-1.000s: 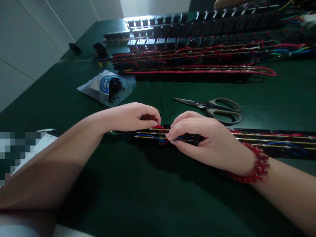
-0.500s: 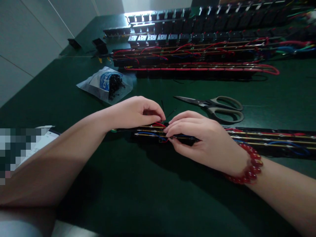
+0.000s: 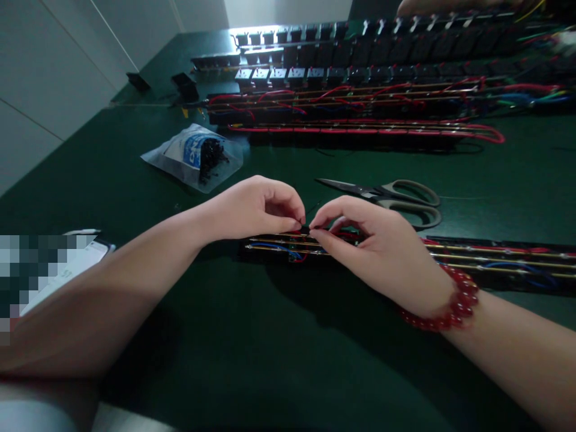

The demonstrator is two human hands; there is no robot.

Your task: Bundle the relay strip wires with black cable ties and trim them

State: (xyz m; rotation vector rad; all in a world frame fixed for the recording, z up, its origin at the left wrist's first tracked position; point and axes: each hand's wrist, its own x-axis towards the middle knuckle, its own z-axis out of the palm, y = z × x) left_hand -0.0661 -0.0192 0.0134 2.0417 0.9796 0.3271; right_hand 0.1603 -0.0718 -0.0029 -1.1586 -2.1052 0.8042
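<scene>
My left hand (image 3: 254,210) and my right hand (image 3: 373,243) meet fingertip to fingertip over a long black strip of sockets (image 3: 477,261) wired with red, blue and yellow leads, lying across the green table (image 3: 270,360). Both hands pinch a small black piece (image 3: 305,229), perhaps a cable tie, just above the wires. A red bead bracelet (image 3: 443,309) circles my right wrist.
Scissors (image 3: 396,195) lie shut just behind my right hand. A clear bag of black cable ties (image 3: 198,156) sits to the back left. Several wired socket strips (image 3: 360,114) are stacked along the far side. A phone (image 3: 67,270) lies at the left edge.
Both hands have lifted their fingers off the wires and now pinch the small black piece between them. My right hand has turned its palm more upright.
</scene>
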